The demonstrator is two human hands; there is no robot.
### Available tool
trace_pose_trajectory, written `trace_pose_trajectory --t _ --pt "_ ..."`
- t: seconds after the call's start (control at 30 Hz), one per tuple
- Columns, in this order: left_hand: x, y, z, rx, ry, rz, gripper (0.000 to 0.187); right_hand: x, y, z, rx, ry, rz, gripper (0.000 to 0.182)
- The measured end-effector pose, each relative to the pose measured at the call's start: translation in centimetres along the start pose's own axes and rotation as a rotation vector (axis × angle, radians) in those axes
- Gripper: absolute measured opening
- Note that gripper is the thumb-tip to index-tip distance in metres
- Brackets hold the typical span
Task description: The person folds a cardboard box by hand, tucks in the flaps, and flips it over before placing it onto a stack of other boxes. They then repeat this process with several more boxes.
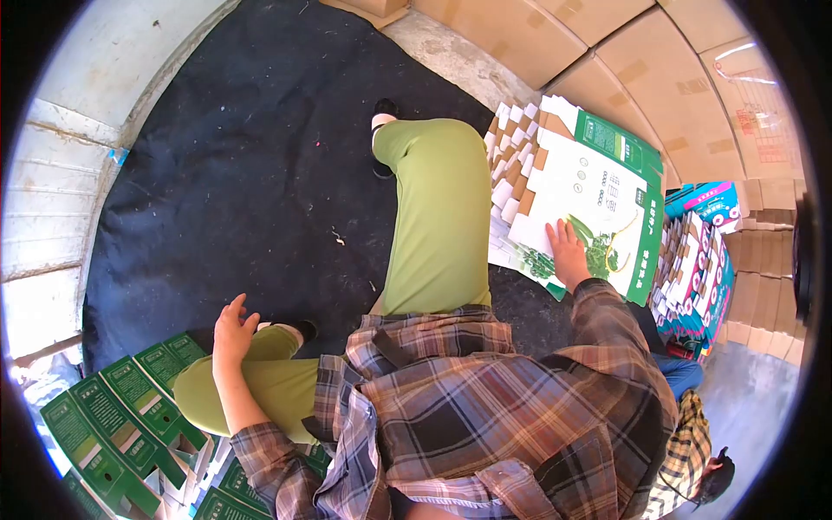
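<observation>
My right hand (568,252) lies flat on the top sheet of a stack of flattened white-and-green printed cartons (598,186), fingers spread over the green picture near its lower edge. My left hand (232,323) hangs open in the air above my left knee, holding nothing. Just below and left of it stand several folded green boxes (113,416) in a fanned row. My legs in green trousers stretch over a black mat (251,173).
Plain brown cardboard boxes (624,43) are stacked along the far right. A second pile of flattened blue-and-white cartons (698,260) lies right of the green stack. Another person (693,451) in a plaid shirt crouches at lower right. A pale concrete wall (61,173) runs along the left.
</observation>
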State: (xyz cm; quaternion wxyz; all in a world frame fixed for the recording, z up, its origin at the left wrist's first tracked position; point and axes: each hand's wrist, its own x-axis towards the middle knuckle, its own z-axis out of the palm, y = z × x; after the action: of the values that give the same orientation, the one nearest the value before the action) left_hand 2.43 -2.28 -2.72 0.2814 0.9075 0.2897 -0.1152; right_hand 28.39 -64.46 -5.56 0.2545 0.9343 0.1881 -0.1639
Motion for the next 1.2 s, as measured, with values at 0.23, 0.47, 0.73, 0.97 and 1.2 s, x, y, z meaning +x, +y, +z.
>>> trace_pose_trajectory --t 0.23,0.47,0.73,0.97,1.2 --pt "-0.1 0.3 -0.3 -0.016 0.008 -0.005 0.051 0.8 2.5 -6.0 0.086 0.371 0.047 0.055" --pt "0.1 0.9 -1.0 -0.035 0.045 0.019 0.049 5.3 10.1 -23.8 -0.123 0.833 0.292 0.020" --pt "0.8 0.1 -1.2 -0.257 0.177 0.019 0.046 6.9 4.1 -35.9 0.842 1.340 -0.215 0.019" --pt "1.7 -0.8 -3.8 -0.588 0.540 -0.075 0.048 12.6 -6.8 -37.6 1.699 0.926 -0.774 0.024" --pt "-0.1 -1.6 -8.4 -1.424 1.014 0.134 0.065 15.9 -18.3 -39.2 2.062 0.316 -1.174 0.030"
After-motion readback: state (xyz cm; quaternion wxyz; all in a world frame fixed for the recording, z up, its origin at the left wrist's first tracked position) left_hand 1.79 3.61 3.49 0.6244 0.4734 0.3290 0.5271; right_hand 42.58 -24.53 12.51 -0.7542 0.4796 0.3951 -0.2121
